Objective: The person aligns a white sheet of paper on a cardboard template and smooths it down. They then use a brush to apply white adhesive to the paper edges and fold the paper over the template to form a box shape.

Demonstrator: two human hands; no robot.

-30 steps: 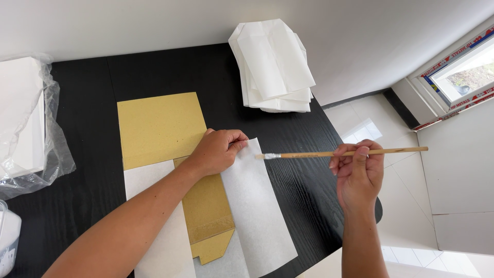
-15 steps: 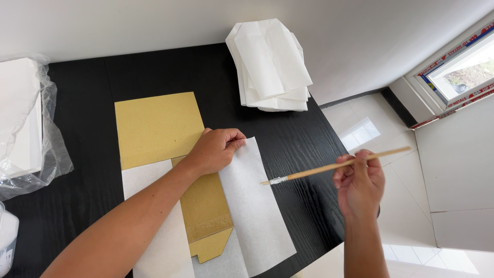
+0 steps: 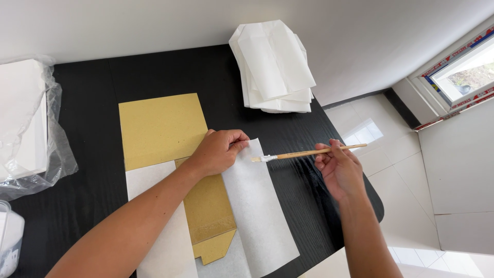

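Observation:
My left hand rests with curled fingers on the top edge of a white paper sheet, pinning it against the tan cardboard template on the black table. A thin wooden brush is pinched in my right hand, its white bristle tip touching the upper right edge of that sheet. A second white strip lies left of the cardboard, partly hidden by my left forearm.
A stack of folded white paper bags sits at the table's far right corner. White paper in clear plastic wrap lies at the left, and a white container at the lower left. Beyond the table's right edge are floor tiles and a window.
The brush dipped down along the sheet's right edge half a second ago and has now come back up to the top corner. My left hand has stayed put.

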